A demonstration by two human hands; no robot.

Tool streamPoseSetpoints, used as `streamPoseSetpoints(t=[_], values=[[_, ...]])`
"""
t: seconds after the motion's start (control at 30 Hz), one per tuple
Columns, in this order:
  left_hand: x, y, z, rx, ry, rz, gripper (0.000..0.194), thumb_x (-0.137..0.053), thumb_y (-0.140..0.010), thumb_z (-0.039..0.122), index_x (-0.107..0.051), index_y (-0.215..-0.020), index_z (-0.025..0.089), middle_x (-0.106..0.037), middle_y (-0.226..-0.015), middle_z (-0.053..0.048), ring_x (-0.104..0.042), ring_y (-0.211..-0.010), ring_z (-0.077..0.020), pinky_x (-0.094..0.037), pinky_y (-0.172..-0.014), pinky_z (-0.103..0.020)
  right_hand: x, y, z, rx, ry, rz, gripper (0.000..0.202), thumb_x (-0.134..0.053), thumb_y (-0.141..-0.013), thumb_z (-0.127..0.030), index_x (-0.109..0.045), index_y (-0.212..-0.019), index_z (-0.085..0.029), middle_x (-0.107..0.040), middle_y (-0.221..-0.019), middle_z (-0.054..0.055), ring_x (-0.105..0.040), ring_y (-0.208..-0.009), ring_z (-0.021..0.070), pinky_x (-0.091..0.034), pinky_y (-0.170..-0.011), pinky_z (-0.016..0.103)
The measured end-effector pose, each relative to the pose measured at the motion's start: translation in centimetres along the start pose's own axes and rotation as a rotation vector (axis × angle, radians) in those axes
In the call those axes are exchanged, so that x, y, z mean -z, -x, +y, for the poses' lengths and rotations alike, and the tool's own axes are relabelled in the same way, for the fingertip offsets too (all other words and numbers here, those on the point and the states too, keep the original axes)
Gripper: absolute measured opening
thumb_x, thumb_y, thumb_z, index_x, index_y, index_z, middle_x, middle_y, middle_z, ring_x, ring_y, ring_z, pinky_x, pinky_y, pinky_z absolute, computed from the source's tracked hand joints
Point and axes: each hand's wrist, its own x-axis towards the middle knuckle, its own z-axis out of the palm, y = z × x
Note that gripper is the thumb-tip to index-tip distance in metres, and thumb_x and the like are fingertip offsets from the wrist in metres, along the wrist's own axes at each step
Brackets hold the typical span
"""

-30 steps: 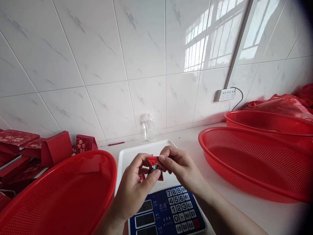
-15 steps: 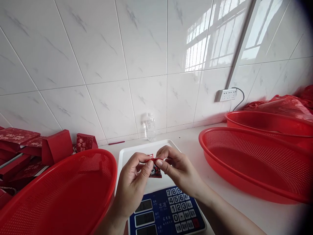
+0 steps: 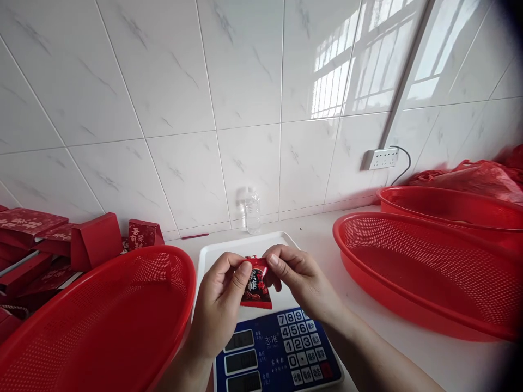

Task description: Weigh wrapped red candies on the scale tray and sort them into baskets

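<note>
A small red and black printed packet [image 3: 256, 286] hangs upright between my two hands, held by its top edge. My left hand [image 3: 224, 296] pinches the upper left corner between thumb and forefinger. At the upper right corner, the thumb and finger of my right hand [image 3: 300, 277] are closed on the same packet. A bit of another red piece shows just behind the packet's top edge. Both hands are over the white tray [image 3: 210, 249] of a scale, above its blue keypad panel [image 3: 269, 354].
Red perforated baskets stand at left [image 3: 122, 316] and right [image 3: 408, 272], with another basket [image 3: 449, 201] behind. Red boxes [image 3: 96, 239] are piled at far left. A clear bottle [image 3: 252, 212] stands near the tiled wall, left of a power socket [image 3: 383, 159]. Red bags [image 3: 474, 177] lie at far right.
The packet's top edge has been spread flatter between my fingers, so more of its printed front shows. My right hand's fingers have shifted slightly on it.
</note>
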Motion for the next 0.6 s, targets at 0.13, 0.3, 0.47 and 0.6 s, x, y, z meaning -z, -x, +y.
streamPoseSetpoints(t=[0.13, 0.3, 0.47, 0.6], values=[[0.4, -0.4, -1.2, -0.007, 0.080, 0.090, 0.028, -0.066, -0.089, 0.049, -0.067, -0.088, 0.021, -0.068, -0.079, -0.001, -0.059, -0.067, -0.0144, -0.048, -0.062, -0.025, -0.2, 0.3, -0.1, 0.053, 0.077, -0.048, 0.041, -0.068, -0.084, -0.061, -0.061, -0.093, -0.022, -0.065, -0.084, 0.003, -0.061, -0.076, 0.0158, -0.050, -0.063, 0.028], [1.0, -0.7, -1.8, -0.018, 0.114, 0.092, 0.028, -0.070, -0.088, 0.048, -0.070, -0.096, 0.021, -0.071, -0.090, -0.003, -0.064, -0.083, -0.0166, -0.052, -0.073, -0.026, -0.8, 0.5, 0.3, 0.116, 0.282, -0.025, 0.024, -0.063, -0.093, -0.045, -0.059, -0.090, -0.022, -0.067, -0.080, 0.003, -0.061, -0.071, 0.0151, -0.048, -0.061, 0.028], [1.4, -0.4, -1.1, 0.009, 0.028, -0.059, 0.024, -0.077, -0.083, 0.040, -0.074, -0.102, 0.026, -0.070, -0.087, -0.001, -0.063, -0.080, -0.0141, -0.051, -0.067, -0.020, -0.8, 0.9, -0.1, 0.232, 0.445, 0.028, 0.022, -0.065, -0.093, -0.039, -0.060, -0.081, -0.022, -0.060, -0.069, -0.001, -0.053, -0.061, 0.0132, -0.044, -0.055, 0.026], [1.3, -0.3, -1.2, -0.004, 0.136, -0.069, 0.013, -0.078, -0.084, 0.034, -0.075, -0.095, 0.028, -0.071, -0.085, 0.001, -0.064, -0.077, -0.0125, -0.053, -0.064, -0.019, -1.0, 1.1, -0.7, 0.267, 0.464, 0.001, 0.019, -0.065, -0.093, -0.039, -0.061, -0.085, -0.022, -0.061, -0.072, 0.000, -0.056, -0.063, 0.0134, -0.046, -0.055, 0.025]])
